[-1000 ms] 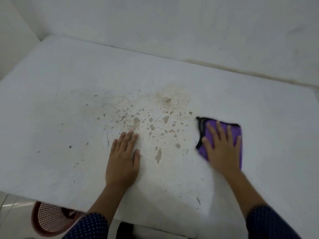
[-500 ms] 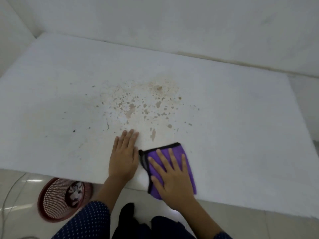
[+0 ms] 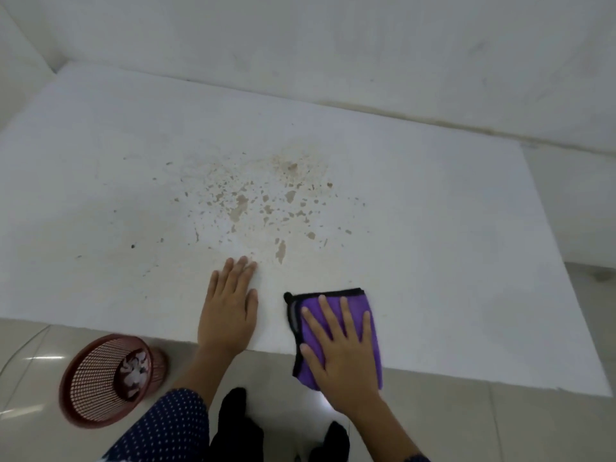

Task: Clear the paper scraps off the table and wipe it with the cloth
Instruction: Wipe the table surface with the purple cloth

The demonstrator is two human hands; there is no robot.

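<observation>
A folded purple cloth (image 3: 361, 303) with black trim lies at the near edge of the white table (image 3: 433, 228), its lower part hanging over the edge. My right hand (image 3: 340, 355) presses flat on the cloth with fingers spread and straight. My left hand (image 3: 230, 308) rests flat on the bare tabletop just left of the cloth, fingers together and pointing away from me. Brown chipped patches (image 3: 263, 201) mark the middle of the table beyond both hands. No paper scraps show on the tabletop.
A red mesh wastebasket (image 3: 106, 378) stands on the tiled floor below the table's near left edge, with crumpled paper inside. White walls close off the table's far and left sides. My dark feet (image 3: 233, 428) stand below the near edge.
My right hand dragged the cloth from the right middle of the table down to the near edge beside my left hand, then slightly right. The left hand stayed flat in place.
</observation>
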